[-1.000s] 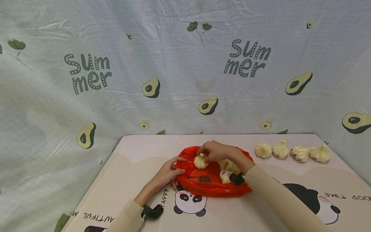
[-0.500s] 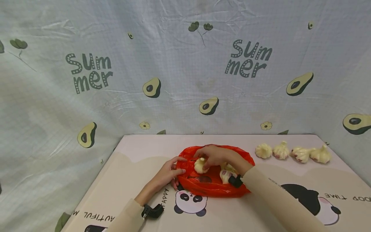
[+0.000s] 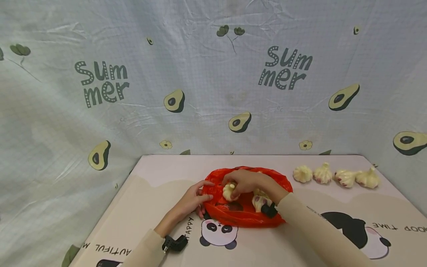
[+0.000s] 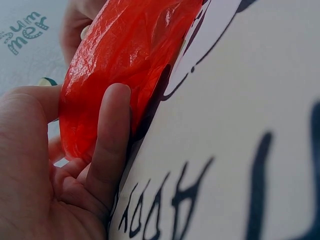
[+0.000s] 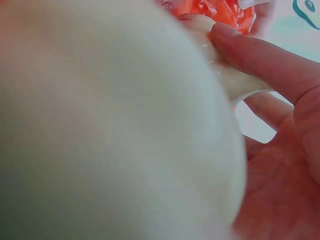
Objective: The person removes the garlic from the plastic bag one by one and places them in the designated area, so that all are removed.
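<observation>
A red plastic bag [image 3: 245,219] lies spread wide at the middle of the table, its edge rolled into a rim. My left hand [image 3: 191,197] holds the bag's left rim; in the left wrist view, thumb and fingers lie on either side of the red plastic [image 4: 132,55]. Inside the bag, toward its left side, my right hand [image 3: 251,181] grips a whitish garlic bulb [image 3: 228,192] with its stem up. Under the right wrist sit other bulbs, one garlic bulb [image 3: 259,203] with purple marks. A blurred pale bulb [image 5: 115,130] fills much of the right wrist view.
Several garlic bulbs [image 3: 322,173] stand in a row at the table's back right. The table [image 3: 160,172] has a panda-printed cover. Behind it hangs a pale curtain [image 3: 200,66] with avocado prints.
My right hand has lowered slightly into the bag with the garlic bulb, and its wrist has shifted a little nearer. The bag's far rim has shifted slightly. My left hand has stayed in place.
</observation>
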Motion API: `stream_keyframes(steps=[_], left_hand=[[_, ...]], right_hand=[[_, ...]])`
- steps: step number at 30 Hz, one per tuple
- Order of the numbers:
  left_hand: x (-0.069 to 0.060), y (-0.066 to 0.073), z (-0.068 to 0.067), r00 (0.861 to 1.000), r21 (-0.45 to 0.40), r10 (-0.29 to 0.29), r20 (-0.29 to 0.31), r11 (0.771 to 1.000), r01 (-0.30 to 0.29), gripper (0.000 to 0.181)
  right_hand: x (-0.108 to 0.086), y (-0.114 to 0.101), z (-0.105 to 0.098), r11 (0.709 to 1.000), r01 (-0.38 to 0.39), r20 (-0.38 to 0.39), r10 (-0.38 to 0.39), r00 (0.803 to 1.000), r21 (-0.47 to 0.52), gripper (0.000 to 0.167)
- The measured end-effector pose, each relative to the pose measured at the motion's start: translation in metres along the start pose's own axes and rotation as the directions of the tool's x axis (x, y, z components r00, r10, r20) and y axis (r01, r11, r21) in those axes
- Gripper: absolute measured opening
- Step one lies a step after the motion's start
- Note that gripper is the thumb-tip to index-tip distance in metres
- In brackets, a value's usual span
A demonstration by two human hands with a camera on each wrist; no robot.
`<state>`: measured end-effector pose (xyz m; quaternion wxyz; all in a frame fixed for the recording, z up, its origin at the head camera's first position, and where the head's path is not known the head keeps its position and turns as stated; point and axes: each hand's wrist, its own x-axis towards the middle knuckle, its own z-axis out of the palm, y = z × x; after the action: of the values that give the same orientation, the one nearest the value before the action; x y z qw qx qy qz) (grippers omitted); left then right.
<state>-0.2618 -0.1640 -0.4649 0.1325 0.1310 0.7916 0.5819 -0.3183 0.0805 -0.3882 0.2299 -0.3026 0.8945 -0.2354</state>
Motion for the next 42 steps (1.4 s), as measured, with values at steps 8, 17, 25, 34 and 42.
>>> stream_keyframes(steps=[8,17,25,34,42], left_hand=[[0.000,-0.001,0.000,1.000,0.002,-0.004,0.000,1.000,0.004,0.045],[0.000,0.001,0.000,1.000,0.004,0.000,0.006,1.000,0.000,0.047],[0.000,0.000,-0.001,1.000,0.006,0.003,0.005,1.000,-0.003,0.046],[0.001,-0.002,-0.001,1.000,-0.005,0.003,-0.001,1.000,-0.003,0.046],[0.000,-0.001,0.000,1.000,0.002,0.004,0.000,1.000,-0.004,0.046]], right_hand=[[-0.001,0.007,-0.003,0.998,0.057,-0.027,-0.057,0.998,0.004,0.040],[-0.011,0.005,-0.010,0.994,0.083,-0.080,-0.077,0.994,0.066,0.042],[-0.022,0.004,-0.017,0.987,0.152,-0.126,-0.145,0.981,0.050,0.047],[-0.039,0.002,-0.023,0.978,0.202,-0.190,-0.189,0.963,0.049,0.045],[-0.054,0.006,-0.026,0.970,0.233,-0.247,-0.210,0.946,0.068,0.046]])
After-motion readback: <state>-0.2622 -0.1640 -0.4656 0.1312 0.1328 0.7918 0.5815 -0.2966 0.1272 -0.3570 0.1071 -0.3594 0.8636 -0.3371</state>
